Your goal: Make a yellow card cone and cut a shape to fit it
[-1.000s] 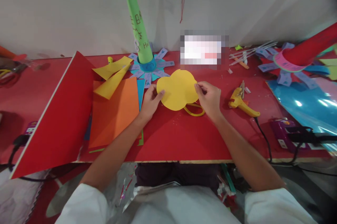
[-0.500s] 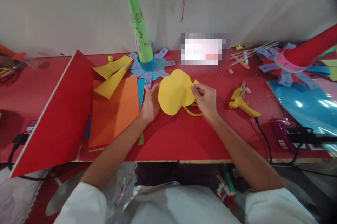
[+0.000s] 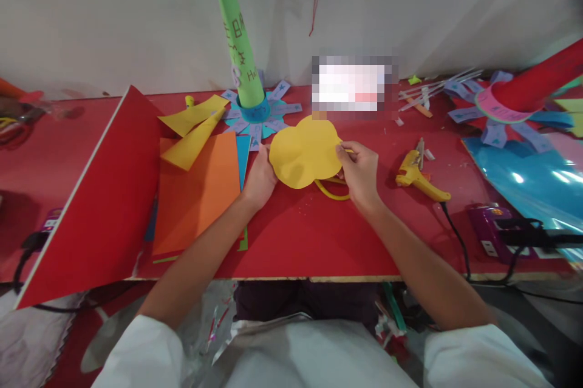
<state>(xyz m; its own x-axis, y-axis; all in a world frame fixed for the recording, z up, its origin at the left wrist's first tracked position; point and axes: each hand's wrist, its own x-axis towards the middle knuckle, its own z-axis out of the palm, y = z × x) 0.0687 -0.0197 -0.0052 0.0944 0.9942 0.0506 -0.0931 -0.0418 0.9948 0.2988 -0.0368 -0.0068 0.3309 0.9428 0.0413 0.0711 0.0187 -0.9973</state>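
Between my two hands is a yellow paper cutout (image 3: 306, 152) with a rounded, lobed outline, held above the red table. My left hand (image 3: 262, 178) grips its left edge, fingers partly hidden behind the paper. The right edge is pinched between thumb and fingers of my right hand (image 3: 359, 170). Under the paper, near my right hand, a yellow-handled tool (image 3: 334, 192) lies on the table, mostly covered; its kind is hidden. Left of my left hand lie stacked sheets, an orange one (image 3: 200, 194) on top, with yellow paper offcuts (image 3: 194, 139) over their far edge.
A green paper tube (image 3: 239, 42) stands behind on a flower-like base. A yellow glue gun (image 3: 421, 175) with a cord lies to the right, near a purple box (image 3: 494, 233). Upright at left is a red board (image 3: 100, 206). A red tube (image 3: 537, 87) leans at far right.
The yellow paper cutout has turned in my hands and shifted slightly up and left. My right hand has moved a little to the right along its edge.
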